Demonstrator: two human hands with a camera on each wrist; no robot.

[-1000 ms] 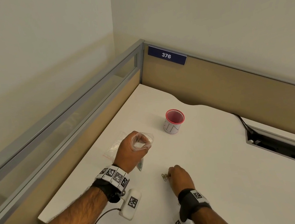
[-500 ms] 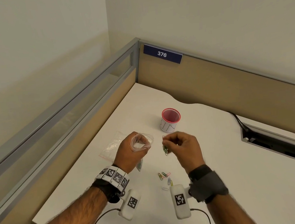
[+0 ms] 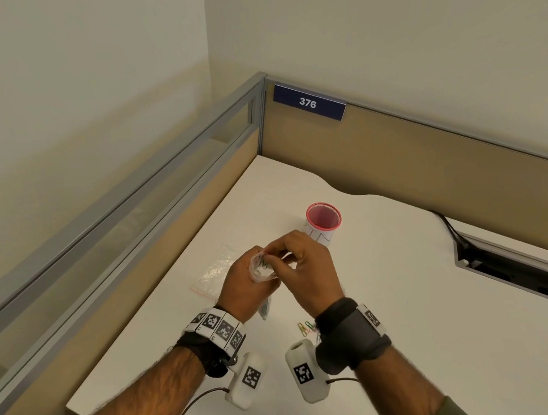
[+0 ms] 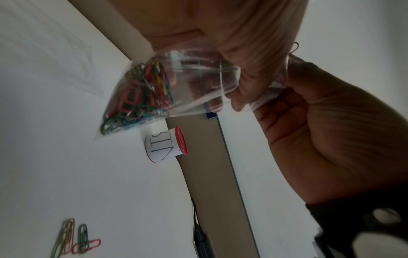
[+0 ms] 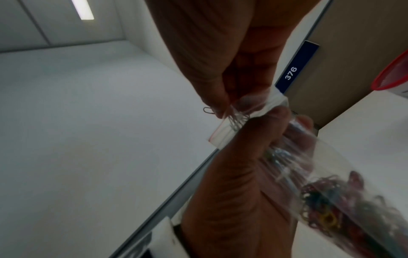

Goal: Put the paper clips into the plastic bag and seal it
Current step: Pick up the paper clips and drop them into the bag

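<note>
Above the white desk, my left hand grips the small clear plastic bag by its open mouth, fingers curled round it, while my right hand pinches a few wire paper clips at that opening. The head view gives me only the bag's rim between the two hands; the left wrist view shows its lower corner hanging free, packed with a tangle of red, green, blue and yellow paper clips. The right wrist view alone shows one clip sticking out beside my fingertips. A few coloured loose clips lie on the desk near my right wrist. A red-rimmed mesh cup with a white paper label stands beyond the hands, and a second flat clear bag lies left of them.
</note>
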